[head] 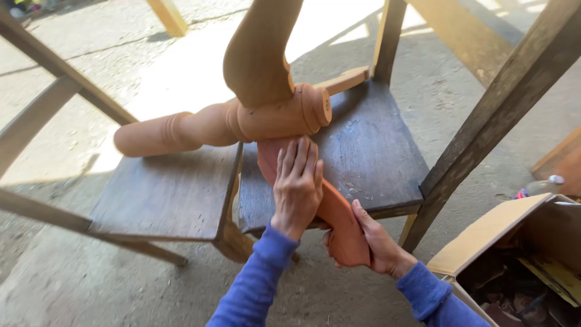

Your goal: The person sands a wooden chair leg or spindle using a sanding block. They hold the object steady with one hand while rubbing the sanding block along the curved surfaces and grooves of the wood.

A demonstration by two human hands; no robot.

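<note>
Plainly, a turned wooden pedestal [200, 128] lies across two dark chair seats [169, 194] in the middle of the frame; one curved leg [257, 48] already stands up from its round hub at top centre, while a second curved leg [336, 221] runs down from the hub toward the lower centre and looks only partly seated, so the fitting seems under way rather than done. The left hand [298, 184] lies flat, fingers spread, pressing on the upper part of that lower leg; the right hand [378, 242] is closed around its foot end from below. At lower right an open cardboard box [484, 233] holds dark jumbled things, too shadowed to tell apart; a plastic bottle [541, 186] lies just behind it.
</note>
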